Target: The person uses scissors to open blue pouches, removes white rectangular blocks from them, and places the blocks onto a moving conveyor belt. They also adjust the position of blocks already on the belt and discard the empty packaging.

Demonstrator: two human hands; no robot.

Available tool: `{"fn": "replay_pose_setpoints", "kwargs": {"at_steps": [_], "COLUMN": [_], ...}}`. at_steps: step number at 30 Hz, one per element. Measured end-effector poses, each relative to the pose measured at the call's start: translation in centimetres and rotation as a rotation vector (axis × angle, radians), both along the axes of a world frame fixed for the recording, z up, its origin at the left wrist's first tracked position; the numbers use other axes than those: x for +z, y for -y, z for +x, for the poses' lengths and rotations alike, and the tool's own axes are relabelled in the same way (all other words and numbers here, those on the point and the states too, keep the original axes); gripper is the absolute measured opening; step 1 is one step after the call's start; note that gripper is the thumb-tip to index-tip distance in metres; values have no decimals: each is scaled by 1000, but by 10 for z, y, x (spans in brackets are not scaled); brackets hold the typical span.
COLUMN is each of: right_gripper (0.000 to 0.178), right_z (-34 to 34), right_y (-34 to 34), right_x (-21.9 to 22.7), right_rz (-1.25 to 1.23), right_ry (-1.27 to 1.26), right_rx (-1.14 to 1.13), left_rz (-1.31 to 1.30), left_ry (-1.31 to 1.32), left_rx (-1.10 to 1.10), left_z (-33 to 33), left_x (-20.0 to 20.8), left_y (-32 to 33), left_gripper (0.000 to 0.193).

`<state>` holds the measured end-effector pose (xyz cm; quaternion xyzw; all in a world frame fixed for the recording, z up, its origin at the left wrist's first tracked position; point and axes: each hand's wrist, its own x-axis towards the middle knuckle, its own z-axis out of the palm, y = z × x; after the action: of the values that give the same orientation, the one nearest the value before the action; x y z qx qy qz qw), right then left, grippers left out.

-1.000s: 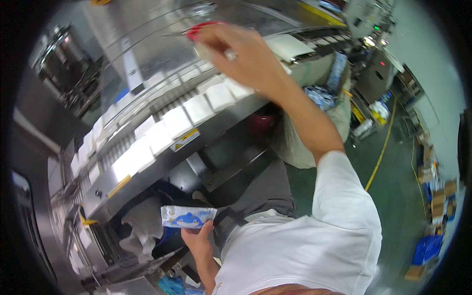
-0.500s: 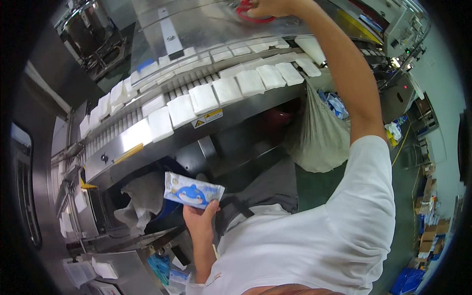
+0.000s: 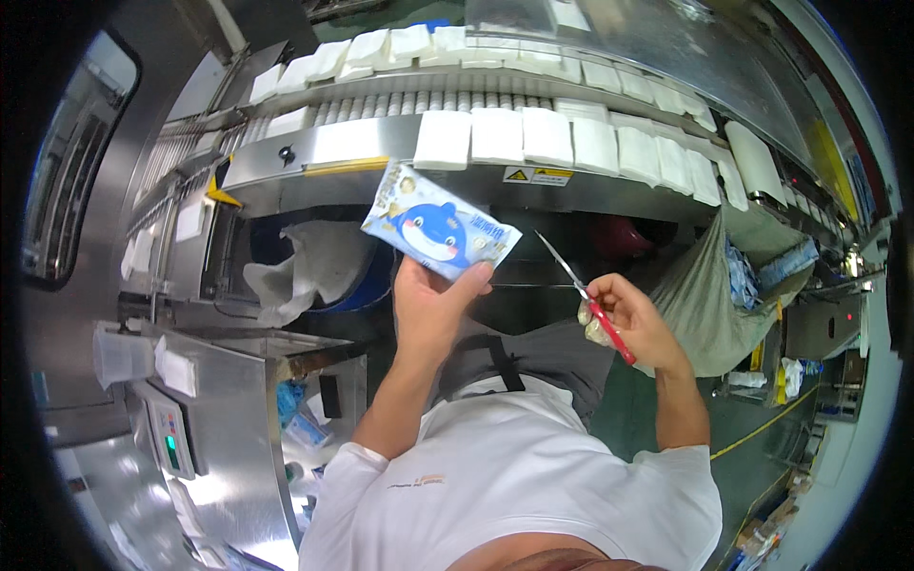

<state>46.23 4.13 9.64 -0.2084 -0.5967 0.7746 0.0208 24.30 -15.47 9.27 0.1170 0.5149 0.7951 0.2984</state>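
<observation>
My left hand (image 3: 433,295) grips a pack of wet wipes (image 3: 438,224) by its lower edge, thumb on the front. The pack is light blue and white, printed with a blue cartoon whale, and tilts down to the right. In my right hand (image 3: 633,319) is a pair of scissors (image 3: 581,281) with red handles. Its blades look closed or nearly so and point up and left, a short gap right of the pack. Something pale and crumpled shows under the fingers of that hand; what it is I cannot make out.
Ahead runs a roller conveyor (image 3: 381,107) with stacks of folded white wipes (image 3: 496,136) along both sides. A cloth sack (image 3: 700,305) holding blue and white wrappers hangs at right. Left are a blue bin (image 3: 357,290) draped with grey-white material and a steel table with a scale (image 3: 169,433).
My right hand has come back from the far steel surface with the scissors, now beside the pack. The left hand has raised the pack. The view has turned leftward.
</observation>
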Motion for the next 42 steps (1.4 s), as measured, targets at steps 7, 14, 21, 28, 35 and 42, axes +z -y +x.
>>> {"fn": "replay_pose_setpoints", "kwargs": {"at_steps": [7,14,21,28,35,42], "right_gripper": [39,31,41,37,45,37], "right_z": [-19,-17,30,-76,-162,-87], "right_y": [7,9,-25,-123,-285,-71], "right_x": [4,18,117,271,219,162], "right_rz": [306,524,967,1949,2283,1450], "right_ry": [17,135,58,217,40,-690], "right_rx": [173,213,-212,-411,-40,123], "left_rz": [-10,-66,-145,-146,-154,-79], "left_ry": [-47,-67,-78,40,62,292], "left_rx": [-3,-40,-86,-309,-387,-432], "left_z": [2,2,-1,34,45,33], "left_x": [-1,-2,-10,-10,-14,-16], "left_y": [-1,2,37,35,28,36], "left_gripper": [45,49,51,59,56,52]}}
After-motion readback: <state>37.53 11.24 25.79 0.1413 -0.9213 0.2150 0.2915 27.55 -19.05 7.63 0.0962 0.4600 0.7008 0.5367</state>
